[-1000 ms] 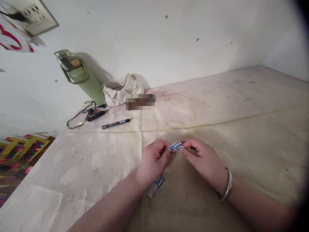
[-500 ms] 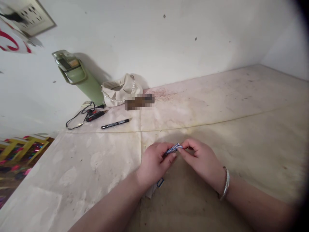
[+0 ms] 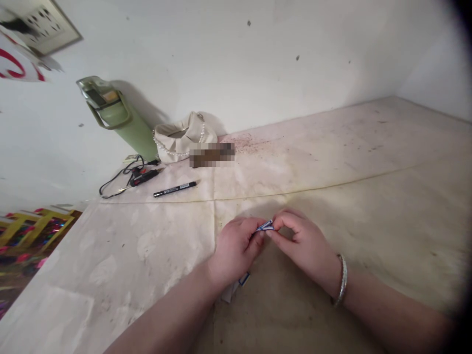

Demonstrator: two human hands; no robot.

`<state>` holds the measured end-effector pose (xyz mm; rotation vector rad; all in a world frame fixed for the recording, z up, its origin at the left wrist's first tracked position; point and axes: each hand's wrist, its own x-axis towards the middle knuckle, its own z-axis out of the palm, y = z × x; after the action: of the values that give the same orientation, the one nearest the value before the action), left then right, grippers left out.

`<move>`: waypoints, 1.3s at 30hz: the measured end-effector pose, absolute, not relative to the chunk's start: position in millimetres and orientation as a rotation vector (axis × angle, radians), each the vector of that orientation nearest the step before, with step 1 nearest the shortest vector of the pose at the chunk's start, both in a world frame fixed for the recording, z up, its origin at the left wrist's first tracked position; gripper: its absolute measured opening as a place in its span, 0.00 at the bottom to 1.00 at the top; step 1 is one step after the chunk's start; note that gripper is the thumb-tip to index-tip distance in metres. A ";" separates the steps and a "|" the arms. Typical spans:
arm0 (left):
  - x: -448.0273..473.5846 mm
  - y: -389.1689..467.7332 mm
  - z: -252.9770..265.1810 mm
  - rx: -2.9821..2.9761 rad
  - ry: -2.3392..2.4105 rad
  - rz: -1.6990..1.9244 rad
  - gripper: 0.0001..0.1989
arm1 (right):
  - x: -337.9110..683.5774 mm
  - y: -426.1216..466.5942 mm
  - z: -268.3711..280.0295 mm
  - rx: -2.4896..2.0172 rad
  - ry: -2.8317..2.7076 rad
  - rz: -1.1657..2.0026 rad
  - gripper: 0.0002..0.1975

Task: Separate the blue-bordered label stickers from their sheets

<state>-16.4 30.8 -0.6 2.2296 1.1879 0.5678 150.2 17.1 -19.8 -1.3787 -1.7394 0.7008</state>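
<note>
My left hand pinches a small white slip with blue edges between thumb and fingers; it looks like a folded paper label. From the other side, my right hand grips the same slip between thumb and forefinger, so the fingertips of both hands nearly meet over the table. My fingers cover much of the slip. Below my left wrist lies another white piece with a blue border, partly hidden by the arm. A silver bracelet circles my right wrist.
A stained cream cloth covers the table. Toward the wall stand a green bottle and a white pearl-trimmed bag, beside a blurred-out brown item. A black marker and a corded black tool lie at the left.
My right hand's fingertips have shifted slightly left, closer to the left thumb. Less of the blue-edged slip shows between the hands, and it looks narrower.
</note>
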 end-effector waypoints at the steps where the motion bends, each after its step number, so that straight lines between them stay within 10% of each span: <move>1: -16.3 30.8 -0.6 2.227 1.190 0.564 0.09 | 149.9 16.9 -20.3 -1.401 -1.728 0.699 0.06; 39: -14.8 29.2 2.0 2.462 1.382 0.538 0.06 | 149.9 16.7 -20.2 -1.469 -2.136 0.411 0.15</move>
<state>-14.8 29.2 2.0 2.4616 1.3825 0.5382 149.9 16.7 -20.2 -1.4693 -2.1359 0.4110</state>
